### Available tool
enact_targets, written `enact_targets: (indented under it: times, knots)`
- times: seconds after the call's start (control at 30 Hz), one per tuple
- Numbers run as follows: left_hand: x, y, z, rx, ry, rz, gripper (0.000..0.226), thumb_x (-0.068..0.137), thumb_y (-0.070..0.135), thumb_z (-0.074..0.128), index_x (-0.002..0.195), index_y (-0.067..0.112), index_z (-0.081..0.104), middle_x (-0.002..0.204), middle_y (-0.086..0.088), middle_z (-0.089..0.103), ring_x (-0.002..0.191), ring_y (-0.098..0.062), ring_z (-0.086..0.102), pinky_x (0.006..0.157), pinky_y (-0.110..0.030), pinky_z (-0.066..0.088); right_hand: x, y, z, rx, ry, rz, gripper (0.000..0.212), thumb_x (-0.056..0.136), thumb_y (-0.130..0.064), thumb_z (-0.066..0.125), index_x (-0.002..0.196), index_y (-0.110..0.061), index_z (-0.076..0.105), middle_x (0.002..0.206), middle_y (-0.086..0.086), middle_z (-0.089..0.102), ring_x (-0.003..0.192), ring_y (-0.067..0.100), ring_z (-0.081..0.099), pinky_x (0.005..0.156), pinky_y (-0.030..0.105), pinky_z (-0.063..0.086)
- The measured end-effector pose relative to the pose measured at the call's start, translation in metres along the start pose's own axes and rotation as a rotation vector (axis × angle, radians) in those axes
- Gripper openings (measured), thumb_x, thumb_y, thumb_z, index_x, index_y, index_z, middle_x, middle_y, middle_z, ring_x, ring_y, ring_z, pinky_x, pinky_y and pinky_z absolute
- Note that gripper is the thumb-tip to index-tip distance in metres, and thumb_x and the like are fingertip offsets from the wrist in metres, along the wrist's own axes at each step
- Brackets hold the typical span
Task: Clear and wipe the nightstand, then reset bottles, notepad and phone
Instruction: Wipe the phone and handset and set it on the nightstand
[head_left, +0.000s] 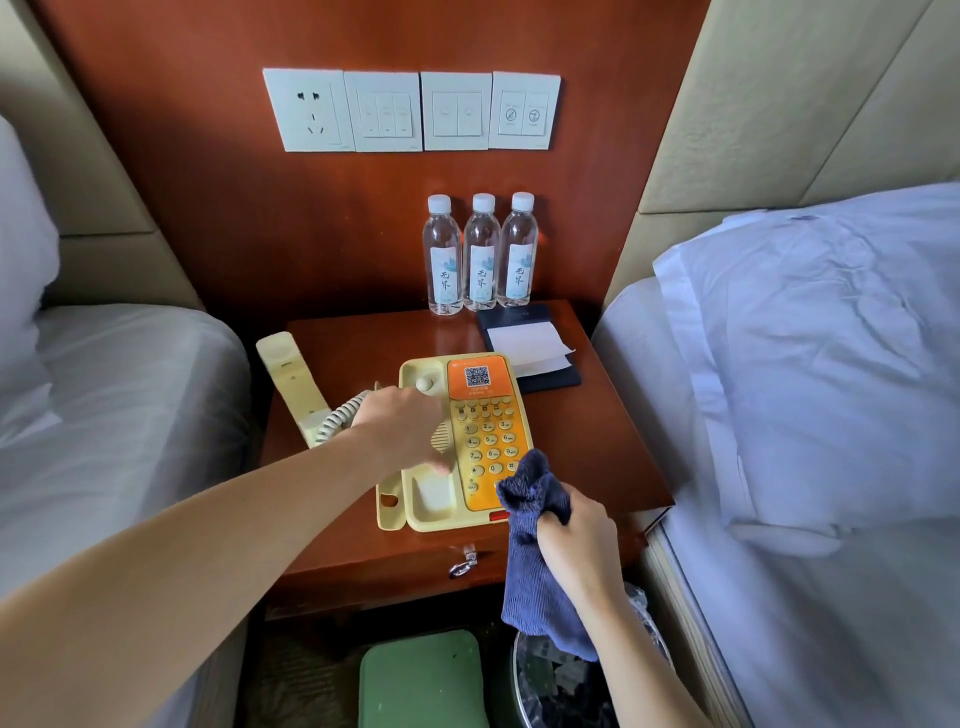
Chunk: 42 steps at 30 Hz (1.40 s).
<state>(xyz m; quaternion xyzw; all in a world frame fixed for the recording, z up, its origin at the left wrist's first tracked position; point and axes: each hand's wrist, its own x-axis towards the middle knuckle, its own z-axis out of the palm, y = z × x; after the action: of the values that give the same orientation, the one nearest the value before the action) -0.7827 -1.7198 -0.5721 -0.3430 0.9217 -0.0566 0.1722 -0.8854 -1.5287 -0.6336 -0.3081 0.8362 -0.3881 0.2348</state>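
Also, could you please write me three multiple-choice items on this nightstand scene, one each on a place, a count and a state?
1. Where does the phone handset lie? A) on its cradle B) on the pillow C) at the nightstand's left edge
2. How many water bottles stand at the back? A) two B) three C) four
3. What is the right hand doing? A) gripping a blue cloth B) hanging empty C) lifting a bottle
Answers: 1 C, it lies off the phone; 2 B, three stand in a row; 3 A, the cloth is bunched in its grip.
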Motion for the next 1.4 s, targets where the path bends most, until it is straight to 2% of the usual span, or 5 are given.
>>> enact_targets:
  times: [0.4,0.5,0.6,1.07,1.4]
  knots:
    - [-0.008,-0.003,0.011,-0.093,0.051,-0.004,0.066,0.077,0.069,0.062,0.118,0.017,0.056,0.087,0.002,0.053,0.082,-0.021,0.051,0.068,-0.03,0.046,0.073,-0.065,-0.026,0.004,0.128,-0.156,0.016,0.09,-0.005,0.048,0.08,-0.013,0.058,0.079,0.006,0.064,0.082,0.032,0.06,0.066,0.028,0.036]
    - [-0.012,-0.002,0.017,-0.121,0.038,0.0,0.076,0.084,0.063,0.056,0.139,0.013,0.042,0.128,-0.007,0.054,0.121,-0.032,0.048,0.094,-0.04,0.044,0.113,-0.094,0.006,-0.089,0.035,-0.242,0.03,0.09,-0.002,0.047,0.116,-0.01,0.059,0.107,0.014,0.067,0.102,0.035,0.06,0.073,0.027,0.037]
    - [-0.022,0.003,0.03,-0.188,0.026,0.02,0.082,0.097,0.054,0.04,0.155,0.008,0.006,0.162,-0.007,0.007,0.148,-0.033,0.01,0.119,-0.047,0.006,0.134,-0.118,0.04,-0.268,-0.046,-0.261,0.041,0.09,-0.004,0.047,0.131,-0.01,0.052,0.124,0.019,0.061,0.115,0.039,0.054,0.082,0.033,0.041]
    - [-0.085,-0.028,0.097,-0.176,0.036,-0.085,0.112,0.082,0.076,0.044,0.153,0.004,-0.006,0.16,-0.011,-0.019,0.148,-0.031,-0.016,0.116,-0.061,-0.006,0.121,-0.153,0.099,-0.782,-0.378,-0.694,0.024,0.083,-0.007,0.051,0.065,-0.023,0.046,0.093,0.007,0.054,0.099,0.024,0.055,0.077,0.03,0.041]
    - [-0.085,-0.028,0.095,-0.204,0.013,-0.121,0.112,0.08,0.077,0.047,0.154,0.006,0.002,0.161,-0.008,-0.015,0.148,-0.029,-0.013,0.113,-0.066,-0.007,0.066,-0.129,0.089,-1.085,-0.316,-0.963,0.026,0.087,-0.01,0.05,0.106,-0.002,0.066,0.113,0.013,0.065,0.121,0.03,0.049,0.107,0.039,0.034]
